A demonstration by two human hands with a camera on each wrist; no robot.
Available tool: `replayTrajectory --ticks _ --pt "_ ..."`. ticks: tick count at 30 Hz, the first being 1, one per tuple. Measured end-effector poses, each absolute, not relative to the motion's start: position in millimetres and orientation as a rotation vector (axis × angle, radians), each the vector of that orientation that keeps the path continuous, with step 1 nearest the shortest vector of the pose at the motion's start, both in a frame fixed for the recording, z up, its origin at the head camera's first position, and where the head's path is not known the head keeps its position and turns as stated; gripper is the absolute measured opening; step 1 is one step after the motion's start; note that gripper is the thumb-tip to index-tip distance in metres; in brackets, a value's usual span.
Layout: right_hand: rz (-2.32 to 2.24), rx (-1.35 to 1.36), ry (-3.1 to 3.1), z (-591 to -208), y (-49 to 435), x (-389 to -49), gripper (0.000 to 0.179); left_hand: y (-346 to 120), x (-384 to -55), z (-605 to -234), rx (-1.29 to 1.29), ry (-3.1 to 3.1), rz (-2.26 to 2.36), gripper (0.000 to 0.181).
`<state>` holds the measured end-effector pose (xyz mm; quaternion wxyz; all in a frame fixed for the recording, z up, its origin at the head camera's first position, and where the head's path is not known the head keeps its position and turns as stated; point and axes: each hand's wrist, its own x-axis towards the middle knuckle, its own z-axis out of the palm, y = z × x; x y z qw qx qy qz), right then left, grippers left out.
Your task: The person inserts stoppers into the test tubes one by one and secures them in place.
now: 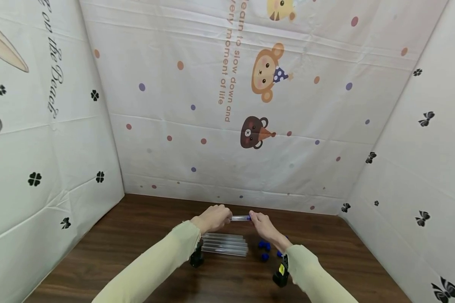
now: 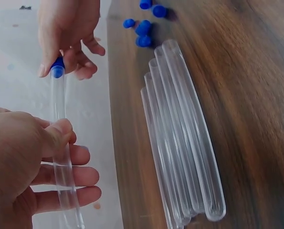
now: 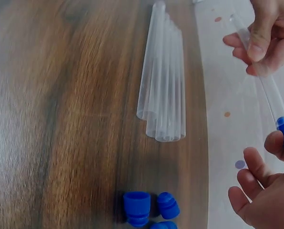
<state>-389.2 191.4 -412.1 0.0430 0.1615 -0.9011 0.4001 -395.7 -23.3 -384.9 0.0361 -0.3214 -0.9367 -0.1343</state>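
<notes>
My left hand (image 1: 214,218) pinches a clear test tube (image 2: 59,101) between thumb and forefinger, its other fingers stretched out behind the glass-like wall. At the tube's mouth, my right hand (image 1: 266,227) grips a blue stopper (image 2: 57,68) with thumb and forefinger. Part of the stopper shows inside the tube, and the rest stands out at the top under the fingers. Below both hands, several more clear test tubes (image 2: 182,133) lie side by side on the table. Loose blue stoppers (image 3: 137,206) lie near their open ends, on the right side in the head view.
The brown wooden table (image 1: 136,252) meets a white printed sheet (image 1: 197,160) at the back, and similar sheets rise at both sides. Black devices sit at the left wrist (image 1: 196,255) and the right wrist (image 1: 280,275).
</notes>
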Motion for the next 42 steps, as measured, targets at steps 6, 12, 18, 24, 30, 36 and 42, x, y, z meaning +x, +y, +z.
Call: replayTrajectory --ticks 6,12,18,24,30,36,42 --pt "1.270 0.360 -2.766 -413 192 -385 0.054 -19 -397 -387 -0.994 -2.838 -0.431 0.015" --pt "1.403 0.313 -2.773 -413 191 -383 0.055 -16 -398 -387 -0.997 -2.799 -0.423 0.017" --pt "1.450 0.284 -2.767 -411 191 -383 0.057 -11 -396 -385 -0.986 -2.790 -0.435 0.022" --pt "1.484 0.240 -2.730 -407 188 -385 0.057 -10 -396 -385 -1.006 -2.737 -0.469 0.023" --pt "1.562 0.210 -2.700 -404 187 -388 0.056 -11 -397 -386 -1.010 -2.737 -0.541 0.026" --pt "1.741 0.110 -2.644 -402 184 -389 0.053 -10 -396 -387 -0.993 -2.747 -0.606 0.028" --pt "1.714 0.228 -2.650 -406 190 -388 0.054 -10 -397 -384 -1.066 -2.774 -0.544 0.026"
